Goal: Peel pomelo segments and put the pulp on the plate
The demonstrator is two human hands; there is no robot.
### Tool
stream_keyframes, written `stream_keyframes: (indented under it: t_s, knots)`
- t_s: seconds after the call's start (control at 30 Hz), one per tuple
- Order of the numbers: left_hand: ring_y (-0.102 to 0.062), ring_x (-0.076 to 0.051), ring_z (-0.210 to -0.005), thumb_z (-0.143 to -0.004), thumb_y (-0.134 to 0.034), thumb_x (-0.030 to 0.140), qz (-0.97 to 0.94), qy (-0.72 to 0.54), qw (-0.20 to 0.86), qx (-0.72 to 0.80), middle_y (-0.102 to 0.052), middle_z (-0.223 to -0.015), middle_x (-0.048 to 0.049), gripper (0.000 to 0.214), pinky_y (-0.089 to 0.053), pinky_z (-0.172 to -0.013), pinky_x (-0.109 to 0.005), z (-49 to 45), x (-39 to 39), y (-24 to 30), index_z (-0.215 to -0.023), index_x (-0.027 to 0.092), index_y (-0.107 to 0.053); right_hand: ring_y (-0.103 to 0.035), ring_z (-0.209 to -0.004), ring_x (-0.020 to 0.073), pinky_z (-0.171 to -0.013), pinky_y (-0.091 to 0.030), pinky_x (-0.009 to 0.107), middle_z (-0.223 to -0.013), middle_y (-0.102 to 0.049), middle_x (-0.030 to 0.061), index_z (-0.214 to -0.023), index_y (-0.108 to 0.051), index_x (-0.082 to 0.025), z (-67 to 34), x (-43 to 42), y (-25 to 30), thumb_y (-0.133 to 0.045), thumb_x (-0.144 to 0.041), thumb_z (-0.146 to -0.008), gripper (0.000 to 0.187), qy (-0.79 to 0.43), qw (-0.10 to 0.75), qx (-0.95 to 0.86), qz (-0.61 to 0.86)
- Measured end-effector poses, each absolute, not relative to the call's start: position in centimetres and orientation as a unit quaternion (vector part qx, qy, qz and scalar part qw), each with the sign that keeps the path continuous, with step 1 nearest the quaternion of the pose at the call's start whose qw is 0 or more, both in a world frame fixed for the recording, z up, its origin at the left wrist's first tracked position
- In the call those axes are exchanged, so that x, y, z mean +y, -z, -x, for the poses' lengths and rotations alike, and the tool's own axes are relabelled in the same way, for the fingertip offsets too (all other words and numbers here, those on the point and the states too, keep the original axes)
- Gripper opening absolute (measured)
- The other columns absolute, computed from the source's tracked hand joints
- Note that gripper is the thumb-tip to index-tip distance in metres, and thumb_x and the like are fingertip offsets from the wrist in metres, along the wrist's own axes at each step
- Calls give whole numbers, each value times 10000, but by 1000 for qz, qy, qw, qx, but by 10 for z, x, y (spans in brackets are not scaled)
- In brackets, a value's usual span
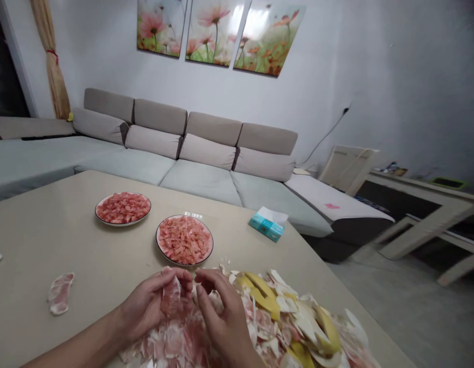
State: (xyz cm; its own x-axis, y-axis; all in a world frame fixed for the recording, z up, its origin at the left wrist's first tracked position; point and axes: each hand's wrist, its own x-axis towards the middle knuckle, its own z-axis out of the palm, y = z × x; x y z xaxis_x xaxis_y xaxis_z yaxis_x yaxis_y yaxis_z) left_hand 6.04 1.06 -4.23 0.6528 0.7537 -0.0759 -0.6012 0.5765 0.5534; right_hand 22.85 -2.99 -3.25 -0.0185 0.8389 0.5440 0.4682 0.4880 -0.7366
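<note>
My left hand [156, 299] is closed around a pomelo segment [171, 296], pink flesh with whitish membrane on it. Close beside its fingertips is my right hand [225, 306], its thumb and forefinger curled toward each other in a pinch. Anything between those fingertips is too small to make out. Beneath both hands lies a heap of peeled membranes [175, 342], pale pink and white. Another pomelo segment [61, 295] rests on the table to the left. Beyond the hands, one plate [157, 248] bears pink pomelo pulp [185, 239].
A second plate of pulp [123, 207] stands farther back on the cream table [117, 266]. Yellow pomelo rind [260, 294] is piled at the right. A blue tissue box [266, 226] sits near the table's far right edge, with a grey sofa [202, 179] behind.
</note>
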Motion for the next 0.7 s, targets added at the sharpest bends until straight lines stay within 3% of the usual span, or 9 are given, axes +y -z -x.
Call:
stream_keyframes:
  t_s: [0.1, 0.2, 0.27, 0.4, 0.5, 0.7]
  knots:
    - [-553, -91, -616, -860, -643, 255, -297, -356, 867, 186, -618, -778, -52, 147, -436, -611, -209, -61, 5, 45, -869, 111, -666, -627, -845, 201, -757, -507, 314, -972, -679, 60, -1083, -639, -253, -229, -34, 38, -588, -221, -883, 208, -186, 510, -695, 471]
    - [-414, -57, -494, -783, -737, 288, -366, -361, 831, 212, -516, -593, 27, 199, -292, -484, -175, -64, 0, 46, -775, 147, -596, -632, -814, 206, -732, -507, 320, -886, -686, 52, -936, -661, -248, -234, -31, 34, -589, -225, -884, 91, -174, 494, -709, 473]
    - [-377, -63, -476, -755, -754, 333, -400, -366, 806, 239, -474, -537, 49, 269, -244, -467, -186, -65, -1, 45, -720, 164, -548, -634, -804, 214, -741, -499, 333, -845, -691, 56, -853, -662, -236, -238, -15, 23, -576, -217, -880, 92, -144, 471, -727, 479]
    - [-356, -67, -451, -754, -725, 397, -428, -365, 772, 296, -485, -515, 44, 350, -231, -443, -199, -64, 1, 42, -628, 182, -480, -637, -790, 208, -753, -492, 323, -858, -702, 57, -871, -694, -213, -241, 45, 2, -558, -177, -845, 143, -96, 394, -749, 524]
    - [-319, -67, -428, -758, -706, 440, -446, -376, 744, 327, -470, -498, 56, 338, -198, -414, -196, -61, 6, 44, -663, 188, -502, -642, -766, 204, -754, -487, 322, -867, -700, 73, -922, -723, -186, -234, 90, 1, -585, -158, -812, 178, -88, 375, -739, 553]
    - [-359, -74, -487, -753, -714, 394, -481, -444, 655, 378, -431, -552, 73, 262, -271, -461, -181, -55, 19, 42, -739, 185, -556, -643, -768, 199, -749, -481, 301, -859, -685, 65, -800, -745, -191, -223, 119, 20, -645, -143, -737, 128, -74, 367, -728, 574]
